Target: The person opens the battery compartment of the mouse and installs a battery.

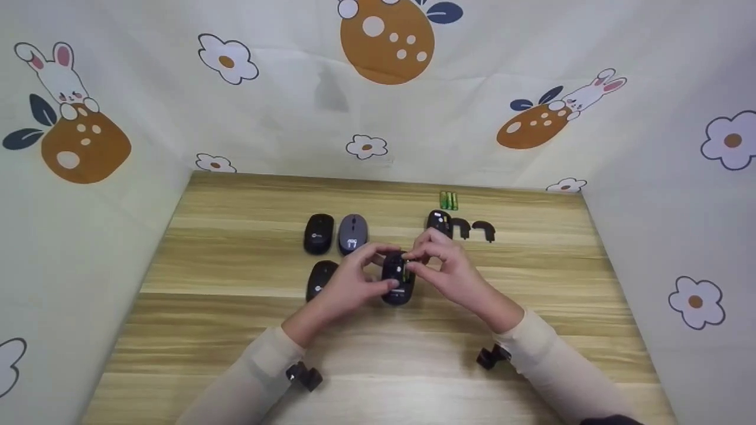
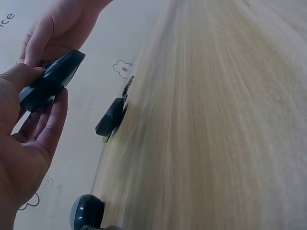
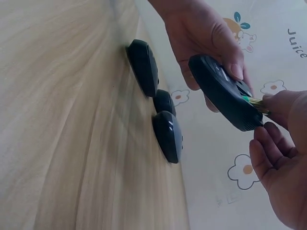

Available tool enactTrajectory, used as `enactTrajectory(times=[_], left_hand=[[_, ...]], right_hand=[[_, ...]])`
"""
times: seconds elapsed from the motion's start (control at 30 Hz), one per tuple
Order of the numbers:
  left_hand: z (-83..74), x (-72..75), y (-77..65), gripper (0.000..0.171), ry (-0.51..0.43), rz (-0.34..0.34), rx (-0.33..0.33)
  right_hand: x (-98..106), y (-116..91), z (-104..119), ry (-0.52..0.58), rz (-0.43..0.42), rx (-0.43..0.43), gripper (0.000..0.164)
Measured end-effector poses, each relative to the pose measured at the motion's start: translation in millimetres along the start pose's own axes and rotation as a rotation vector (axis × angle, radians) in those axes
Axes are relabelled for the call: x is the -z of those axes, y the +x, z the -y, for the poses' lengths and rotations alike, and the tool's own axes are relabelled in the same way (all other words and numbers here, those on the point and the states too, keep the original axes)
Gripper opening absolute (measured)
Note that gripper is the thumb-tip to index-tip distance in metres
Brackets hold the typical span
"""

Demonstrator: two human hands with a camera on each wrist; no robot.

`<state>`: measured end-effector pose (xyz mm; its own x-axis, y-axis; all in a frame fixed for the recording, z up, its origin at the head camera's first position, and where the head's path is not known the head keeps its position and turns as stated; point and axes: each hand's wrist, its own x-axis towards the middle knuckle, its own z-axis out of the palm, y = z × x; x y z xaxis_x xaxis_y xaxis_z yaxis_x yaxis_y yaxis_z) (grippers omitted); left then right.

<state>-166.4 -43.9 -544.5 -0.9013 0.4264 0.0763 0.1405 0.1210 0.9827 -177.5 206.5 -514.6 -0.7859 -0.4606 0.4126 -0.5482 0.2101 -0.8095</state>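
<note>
Underside up, a black computer mouse (image 1: 397, 295) is held by my left hand (image 1: 353, 282), the thumb across its bottom face and the fingers along the far side. Its battery compartment is uncovered. At that compartment my right hand (image 1: 450, 267) pinches a green battery (image 3: 253, 100) between thumb and fingertip; the battery sticks partly out of the mouse in the right wrist view. Other right fingers touch the mouse's end. Both wrist views show the mouse (image 2: 55, 81) raised off the table, tilted.
Left of the hands lie a black mouse (image 1: 319, 234), a grey mouse (image 1: 353, 230) and another black mouse (image 1: 320, 277), partly behind the left wrist. Beyond the right hand are an overturned mouse (image 1: 438, 219), several green batteries (image 1: 449, 200) and two curved dark covers (image 1: 485, 229). Patterned cloth walls enclose the table.
</note>
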Motion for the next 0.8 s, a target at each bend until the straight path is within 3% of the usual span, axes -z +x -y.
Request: enactTrajectory(times=[0.23,0.43,0.8], left_hand=[[-1.8,-2.6,-0.5,0.061,-0.031,0.002,-0.024],[-2.2,-4.7,-0.4,0.061,-0.03,-0.002,-0.053],[-2.5,-7.9,0.8,0.063,-0.029,-0.006,-0.054]], right_hand=[[-6,-4,-3,0.11,-0.031,-0.113,0.009],[-10,-7,-2,0.202,-0.044,-0.252,0.021],[-12,-10,-7,0.19,-0.072,-0.161,0.02]])
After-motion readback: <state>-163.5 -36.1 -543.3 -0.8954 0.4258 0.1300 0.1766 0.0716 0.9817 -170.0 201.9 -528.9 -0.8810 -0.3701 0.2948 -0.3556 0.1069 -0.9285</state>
